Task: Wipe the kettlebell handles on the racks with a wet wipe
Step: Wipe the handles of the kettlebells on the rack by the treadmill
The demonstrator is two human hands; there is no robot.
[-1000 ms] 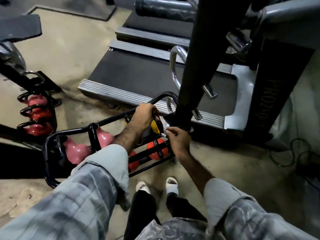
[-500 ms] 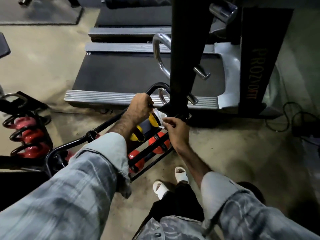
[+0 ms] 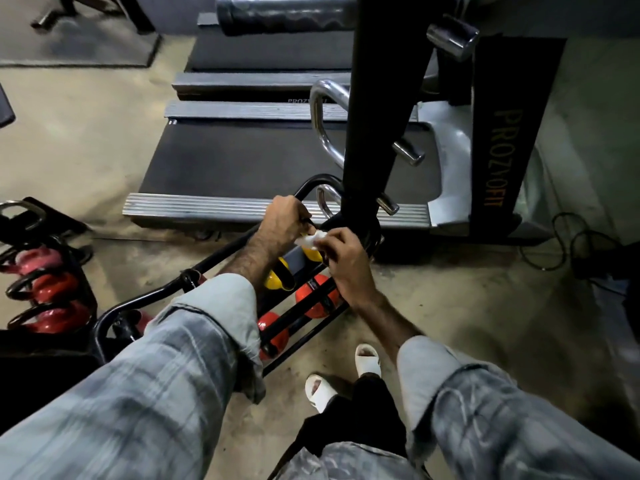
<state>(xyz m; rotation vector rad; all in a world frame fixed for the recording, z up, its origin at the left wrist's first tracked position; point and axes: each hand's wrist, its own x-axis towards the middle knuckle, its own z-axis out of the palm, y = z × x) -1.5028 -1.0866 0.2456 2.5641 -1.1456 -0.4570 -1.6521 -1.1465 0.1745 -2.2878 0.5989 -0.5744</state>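
Observation:
A black tube rack (image 3: 152, 296) lies low on the floor, with yellow kettlebells (image 3: 273, 280) on its upper tier and orange-red kettlebells (image 3: 317, 299) below. My left hand (image 3: 282, 221) is closed around the rack's top rail near its right end. Just beside it, my right hand (image 3: 346, 252) pinches a crumpled white wet wipe (image 3: 308, 239) against the black handle of the rightmost yellow kettlebell (image 3: 311, 254), most of which my hands hide.
A treadmill (image 3: 263, 157) lies right behind the rack. A thick black post (image 3: 374, 116) with chrome pegs rises beside my hands. A second rack with red and pink kettlebells (image 3: 48, 289) stands at the left. Cables (image 3: 568, 244) lie on the floor at the right. My white slippers (image 3: 367, 358) are below.
My right hand with the wipe has shifted up the yellow kettlebell's handle, closer to my left hand. The view has swung a little, with the left rack now further into the frame.

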